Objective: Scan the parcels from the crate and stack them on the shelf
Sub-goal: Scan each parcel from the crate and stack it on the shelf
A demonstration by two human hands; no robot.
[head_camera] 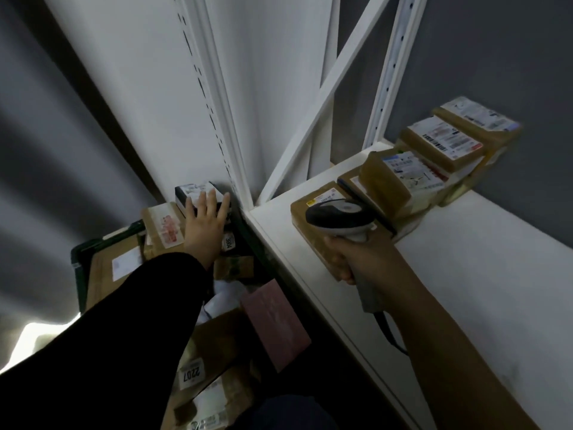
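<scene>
Head view: scanner nose leftward, handle nearward

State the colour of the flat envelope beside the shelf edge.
The envelope is pink; head view.

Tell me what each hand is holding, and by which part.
The right hand has the scanner, its grip closed round the grey handle. The left hand holds nothing: its straight fingers rest flat on a small black-and-white box in the crate.

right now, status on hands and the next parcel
Left hand open, fingers on small black box in crate. Right hand grips scanner by parcel stack on shelf. Nothing seen blocking.
</scene>
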